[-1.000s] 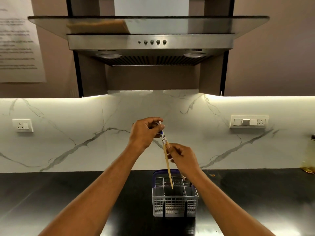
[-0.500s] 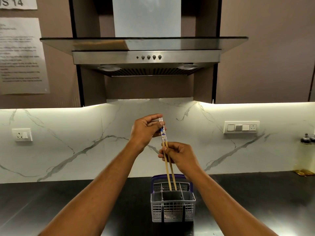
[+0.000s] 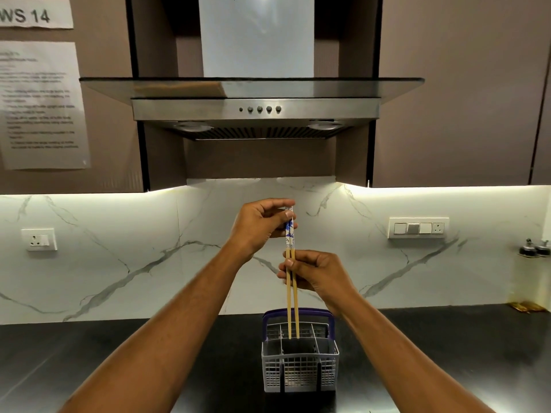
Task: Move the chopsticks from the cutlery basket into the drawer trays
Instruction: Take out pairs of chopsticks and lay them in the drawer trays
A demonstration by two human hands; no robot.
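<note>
Chopsticks of pale wood with blue-and-white patterned tops (image 3: 292, 296) stand upright as a pair above the grey plastic lattice cutlery basket with the purple handle (image 3: 299, 371), and I see both hands on them. My left hand (image 3: 258, 225) pinches the patterned top ends between thumb and curled fingers, above the basket. My right hand (image 3: 316, 274) grips the wooden shafts lower down, fingers wrapped round them, just below the left hand and directly over the basket. From my view the two sticks lie side by side, nearly touching, and their thin tips overlap the basket's rear compartments; I cannot tell whether the tips are inside or raised just clear of the rim. The basket sits on the dark glossy countertop (image 3: 89, 353). Behind the basket rises the white marble backsplash (image 3: 119, 248), and high above the basket hangs the stainless steel range hood (image 3: 256, 110).
</note>
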